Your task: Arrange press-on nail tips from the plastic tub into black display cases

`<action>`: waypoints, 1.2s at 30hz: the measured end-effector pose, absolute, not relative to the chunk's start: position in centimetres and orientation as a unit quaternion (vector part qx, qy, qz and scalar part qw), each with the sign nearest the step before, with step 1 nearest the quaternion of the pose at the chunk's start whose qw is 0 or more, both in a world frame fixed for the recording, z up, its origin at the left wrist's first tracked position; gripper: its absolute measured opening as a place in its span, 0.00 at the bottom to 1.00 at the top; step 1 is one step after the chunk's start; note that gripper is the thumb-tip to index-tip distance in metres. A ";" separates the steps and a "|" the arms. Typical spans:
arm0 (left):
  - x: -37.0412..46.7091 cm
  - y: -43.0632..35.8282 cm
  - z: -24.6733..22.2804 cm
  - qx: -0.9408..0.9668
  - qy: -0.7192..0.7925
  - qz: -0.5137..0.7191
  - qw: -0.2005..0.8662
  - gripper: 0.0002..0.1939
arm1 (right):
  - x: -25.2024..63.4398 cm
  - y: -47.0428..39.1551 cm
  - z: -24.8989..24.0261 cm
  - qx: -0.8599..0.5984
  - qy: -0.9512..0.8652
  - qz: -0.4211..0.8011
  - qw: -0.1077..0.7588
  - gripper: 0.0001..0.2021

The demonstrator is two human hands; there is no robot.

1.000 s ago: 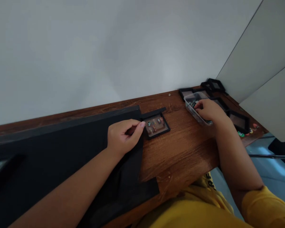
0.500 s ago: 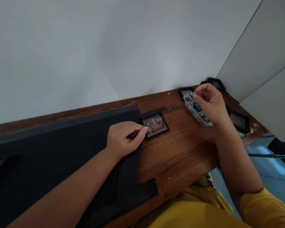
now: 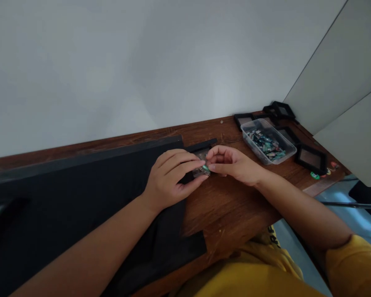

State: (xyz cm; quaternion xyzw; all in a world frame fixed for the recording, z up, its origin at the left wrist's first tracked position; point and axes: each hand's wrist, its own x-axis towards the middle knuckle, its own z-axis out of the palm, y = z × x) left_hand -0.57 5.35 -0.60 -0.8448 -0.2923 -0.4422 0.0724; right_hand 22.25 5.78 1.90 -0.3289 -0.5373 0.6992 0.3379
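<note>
Touching the green piece (image 3: pixel 205 168): right hand (image 3: pixel 235 167), left of the box, fingers curled, thumb tip against the piece; I cannot tell whether it is gripped.
Left hand (image 3: pixel 168 179): farther left of the box, fingers half bent, the thumb parted from them; fingertips at the frame, though I cannot tell whether they grip it.
Frame (image 3: pixel 198 170): left of the box, well apart from it, mostly hidden by the fingers; clear film shows between them, the green piece against or just over it.
Bar (image 3: pixel 201 145): black, left of the box, just beyond the fingers.
Box (image 3: pixel 252 147): clear plastic, lidless, holding a heap of pieces (image 3: pixel 266 144), many green or dark.
Other frames: black; one (image 3: pixel 312 159) right of the box, others behind it, one (image 3: pixel 245 119) by its back left corner.
Colored bits (image 3: pixel 314 176): right of the box, beyond that right-hand frame.
Mat (image 3: pixel 80 181): black, far left of the box, under the left arm.
Surface (image 3: pixel 231 202): brown wood-look, under the box.
Wall (image 3: pixel 185 70): pale, behind the box.
</note>
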 end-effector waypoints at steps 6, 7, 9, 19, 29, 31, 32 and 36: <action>-0.5 5.5 -0.3 -0.848 -0.265 -0.456 0.046 0.03 | 22.1 5.7 1.9 -0.329 -0.530 0.708 0.332 0.14; -0.5 5.5 -0.3 -0.848 -0.258 -0.460 0.046 0.03 | 22.1 5.7 1.9 -0.329 -0.533 0.706 0.330 0.14; -0.4 5.4 -0.2 -0.848 -0.245 -0.468 0.046 0.04 | 22.0 5.6 1.9 -0.329 -0.538 0.703 0.329 0.13; 0.2 4.8 0.3 -0.834 -0.239 -0.497 -0.005 0.04 | 22.0 5.8 1.8 -0.341 -0.525 0.701 0.341 0.14; 0.0 5.4 0.0 -0.845 -0.202 -0.495 0.010 0.05 | 22.2 6.0 1.7 -0.362 -0.546 0.659 0.368 0.13; 0.0 5.6 0.0 -0.847 -0.200 -0.493 0.011 0.05 | 22.2 6.0 1.7 -0.365 -0.552 0.650 0.374 0.13; -0.1 5.6 -0.1 -0.847 -0.202 -0.491 0.012 0.05 | 22.3 6.0 1.7 -0.366 -0.555 0.646 0.376 0.13; -0.1 5.7 -0.2 -0.845 -0.207 -0.492 0.014 0.06 | 22.7 6.3 1.7 -0.376 -0.572 0.618 0.386 0.12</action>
